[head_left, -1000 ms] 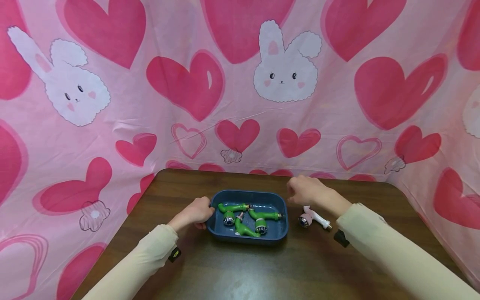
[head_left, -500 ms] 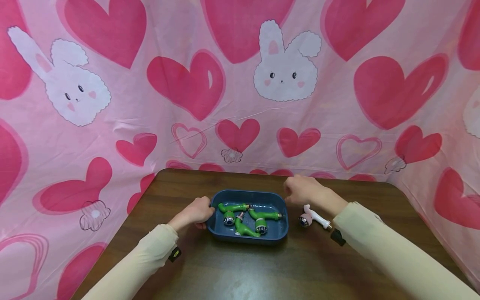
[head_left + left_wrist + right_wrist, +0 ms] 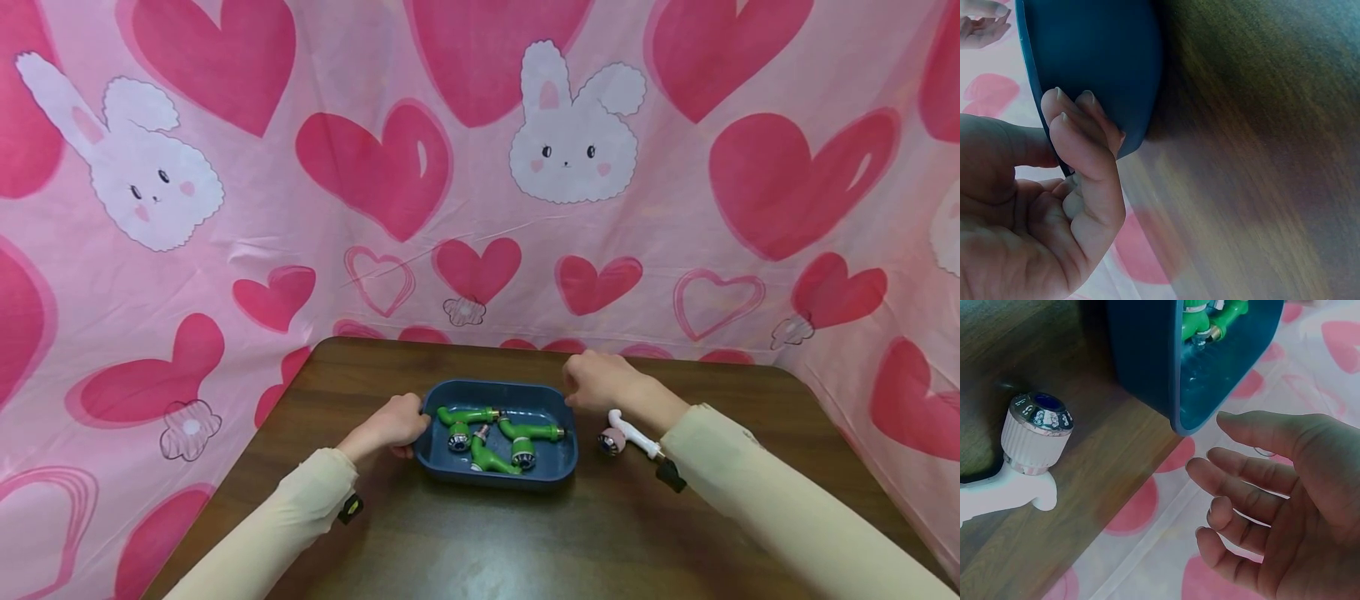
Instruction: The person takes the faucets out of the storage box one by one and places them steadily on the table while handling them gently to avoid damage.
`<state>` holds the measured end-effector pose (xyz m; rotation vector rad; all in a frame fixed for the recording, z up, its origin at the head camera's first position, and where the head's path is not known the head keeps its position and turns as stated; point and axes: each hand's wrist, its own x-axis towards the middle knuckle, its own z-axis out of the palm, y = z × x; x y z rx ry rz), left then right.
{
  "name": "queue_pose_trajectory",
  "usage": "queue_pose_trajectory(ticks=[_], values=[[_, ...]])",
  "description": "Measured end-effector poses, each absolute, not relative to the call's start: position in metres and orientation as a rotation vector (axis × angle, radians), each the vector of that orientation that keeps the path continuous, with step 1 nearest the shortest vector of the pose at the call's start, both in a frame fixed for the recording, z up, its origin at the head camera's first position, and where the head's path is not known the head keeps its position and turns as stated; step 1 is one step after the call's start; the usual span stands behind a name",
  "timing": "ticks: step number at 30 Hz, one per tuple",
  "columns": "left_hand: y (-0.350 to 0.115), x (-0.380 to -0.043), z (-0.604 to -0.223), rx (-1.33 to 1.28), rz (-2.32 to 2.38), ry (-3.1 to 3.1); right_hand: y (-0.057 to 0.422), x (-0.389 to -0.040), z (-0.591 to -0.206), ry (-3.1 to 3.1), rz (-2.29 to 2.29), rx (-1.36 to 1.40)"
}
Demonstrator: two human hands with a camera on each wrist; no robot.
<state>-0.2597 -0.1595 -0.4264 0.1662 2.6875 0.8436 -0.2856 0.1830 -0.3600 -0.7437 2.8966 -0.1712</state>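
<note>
From the head view, I'm watching a person leaning both arms over the tabletop (image 3: 375,542). The tub (image 3: 491,479) is sitting flat in the middle, with the left green tap (image 3: 470,417), the right green tap (image 3: 534,432) and the front green tap (image 3: 491,460) lying loose inside. The left hand (image 3: 395,422) is holding the left end; the right hand (image 3: 603,382) is hovering at the far right corner. The white tap (image 3: 636,435) is lying outside, just right of the tub, close by the right wrist's black strap (image 3: 670,477). That strap could be catching its threaded end if the arm swings low.

In the left wrist view, the left hand is pinching the tub's rim, thumb on one side and bent fingers against the outer wall.

In the right wrist view, the right hand's fingers are spreading apart, loosely bent, with nothing between them. The thumb tip is pointing at the tub's corner; I cannot tell whether it is touching. Were the left hand lifting alone, the tub would probably be tipping and the loose taps sliding rightward. A shove that way could be bumping the white tap.
</note>
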Motion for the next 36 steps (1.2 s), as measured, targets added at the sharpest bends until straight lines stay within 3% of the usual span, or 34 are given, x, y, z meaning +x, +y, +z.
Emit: queue_pose_trajectory(ticks=[36], values=[[-0.161, -0.262, -0.428, 0.18, 0.838, 2.685, 0.157, -0.29, -0.363, 2.86, -0.142, -0.783]])
